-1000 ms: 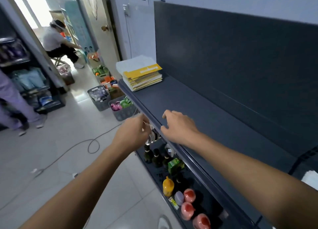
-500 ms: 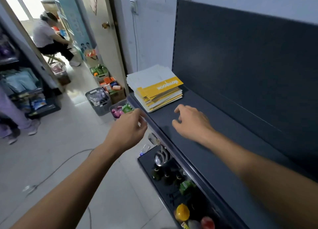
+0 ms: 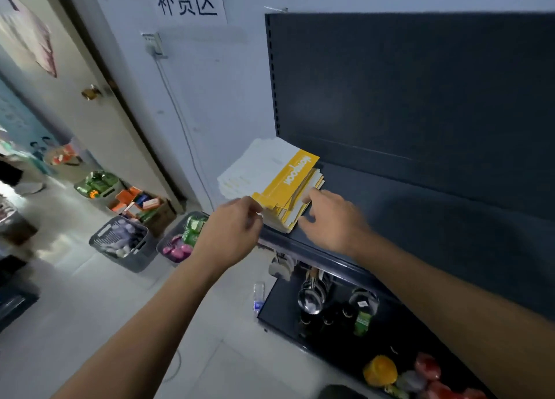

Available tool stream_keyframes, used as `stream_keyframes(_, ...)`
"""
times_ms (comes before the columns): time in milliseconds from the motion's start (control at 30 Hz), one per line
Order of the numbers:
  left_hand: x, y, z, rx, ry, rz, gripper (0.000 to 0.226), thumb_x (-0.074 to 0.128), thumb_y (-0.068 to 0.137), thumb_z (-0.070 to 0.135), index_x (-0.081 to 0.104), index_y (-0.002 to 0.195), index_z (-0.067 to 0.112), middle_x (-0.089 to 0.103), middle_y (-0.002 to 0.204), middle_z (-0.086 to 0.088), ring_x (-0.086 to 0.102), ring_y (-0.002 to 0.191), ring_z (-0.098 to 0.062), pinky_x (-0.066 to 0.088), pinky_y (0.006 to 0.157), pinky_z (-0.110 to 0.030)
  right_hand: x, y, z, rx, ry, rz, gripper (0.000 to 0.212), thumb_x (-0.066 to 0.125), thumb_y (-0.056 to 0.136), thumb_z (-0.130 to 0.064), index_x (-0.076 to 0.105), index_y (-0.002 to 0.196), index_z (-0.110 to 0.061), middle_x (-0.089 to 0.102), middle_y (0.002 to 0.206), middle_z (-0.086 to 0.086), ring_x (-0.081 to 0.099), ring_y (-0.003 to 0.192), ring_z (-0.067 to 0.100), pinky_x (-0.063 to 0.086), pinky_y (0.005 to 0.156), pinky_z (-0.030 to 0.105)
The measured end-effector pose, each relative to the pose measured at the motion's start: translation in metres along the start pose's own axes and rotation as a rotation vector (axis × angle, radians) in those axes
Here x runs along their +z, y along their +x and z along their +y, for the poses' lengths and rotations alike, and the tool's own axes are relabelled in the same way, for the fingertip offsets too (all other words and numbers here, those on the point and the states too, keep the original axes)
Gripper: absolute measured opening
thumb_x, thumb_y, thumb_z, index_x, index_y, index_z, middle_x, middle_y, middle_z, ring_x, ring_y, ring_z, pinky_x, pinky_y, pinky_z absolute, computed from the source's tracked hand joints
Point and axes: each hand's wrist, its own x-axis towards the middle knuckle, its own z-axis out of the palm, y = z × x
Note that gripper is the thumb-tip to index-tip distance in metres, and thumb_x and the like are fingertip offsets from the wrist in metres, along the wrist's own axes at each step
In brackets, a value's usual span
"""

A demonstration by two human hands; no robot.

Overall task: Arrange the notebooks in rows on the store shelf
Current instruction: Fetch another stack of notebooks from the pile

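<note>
Notebooks: one loose pile at the far left end of the shelf, close to the back panel, left side jutting past the shelf end; edges fanned, not squared; nothing laid out in rows yet.

Right hand: fingers spread and fairly straight, tips touching the pile's right edge, thumb near its front corner; nothing gripped; I judge it is there to steady the pile or to peel off the top few.

Left hand: fingers curled at the pile's front left corner, by the yellow cover; blur hides whether they pinch anything; cannot tell.

One hand on each side suits lifting a floppy pile without spilling it.

Against half a second ago: both hands were short of the pile, the right over bare shelf, the left off the front edge; both have since closed in on it; pile itself looks unmoved.
</note>
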Motion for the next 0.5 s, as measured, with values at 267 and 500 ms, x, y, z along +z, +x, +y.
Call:
stream_keyframes(267, -0.001, 0.064, -0.037, 0.139, -0.018, -0.045, 0.018, 0.056, 0.094, 0.03, 0.065, 0.108, 0.024, 0.064, 0.099, 0.009, 0.06, 0.084, -0.011, 0.049, 0.075, -0.031, 0.011, 0.051, -0.013, 0.162, 0.062, 0.049, 0.032, 0.054, 0.094, -0.034, 0.052, 0.12, -0.016, 0.058, 0.113, 0.002, 0.059, 0.097, 0.028, 0.054, 0.078, 0.041)
stream_keyframes(500, -0.009, 0.133, -0.068, 0.199, 0.032, -0.116, 0.023, 0.055, 0.095, 0.028, 0.065, 0.113, 0.017, 0.063, 0.105, 0.001, 0.062, 0.087, -0.014, 0.05, 0.082, -0.034, 0.015, 0.118, -0.007, 0.382, 0.106, -0.007, 0.05, 0.057, 0.093, -0.044, 0.045, 0.132, -0.014, 0.059, 0.118, 0.001, 0.059, 0.097, 0.026, 0.047, 0.073, 0.036)
